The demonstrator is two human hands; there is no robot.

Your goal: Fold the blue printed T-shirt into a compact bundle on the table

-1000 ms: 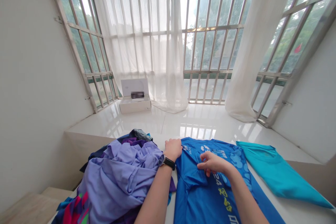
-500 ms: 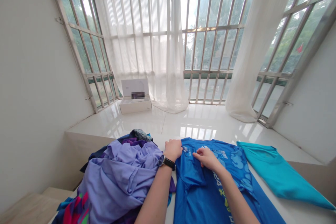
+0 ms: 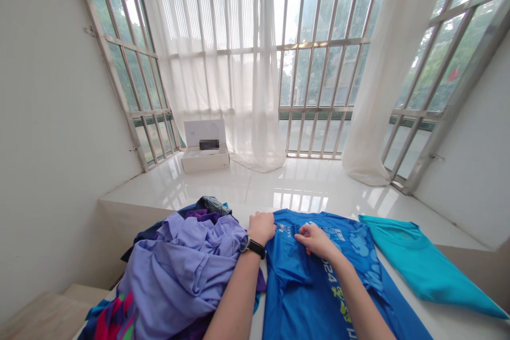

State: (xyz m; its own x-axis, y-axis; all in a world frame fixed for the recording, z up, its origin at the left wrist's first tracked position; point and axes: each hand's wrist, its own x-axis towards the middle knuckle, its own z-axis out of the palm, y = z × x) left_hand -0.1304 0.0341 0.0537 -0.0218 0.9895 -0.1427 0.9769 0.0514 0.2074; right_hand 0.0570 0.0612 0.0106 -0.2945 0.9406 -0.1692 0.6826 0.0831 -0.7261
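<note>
A blue printed T-shirt [image 3: 287, 297] lies spread in front of me, its left side turned over toward the middle with the sleeve on top. My left hand [image 3: 262, 226], with a black-strapped watch on the wrist, is closed on the shirt's far left edge near the shoulder. My right hand [image 3: 316, 240] pinches the folded-over fabric of the same shirt, a little to the right. The fingertips of both hands are partly hidden. To the left is a crumpled heap of clothes with a lavender garment [image 3: 179, 271] uppermost.
A folded teal shirt [image 3: 426, 260] lies to the right. Farther back, an open white box [image 3: 205, 162] stands on the glossy white sill [image 3: 255, 180]. Sheer curtains [image 3: 255, 90] hang before barred windows.
My right hand has shifted slightly to the right with the pinched fabric, and more of the shirt's lettering shows between the hands. My left hand has hardly moved.
</note>
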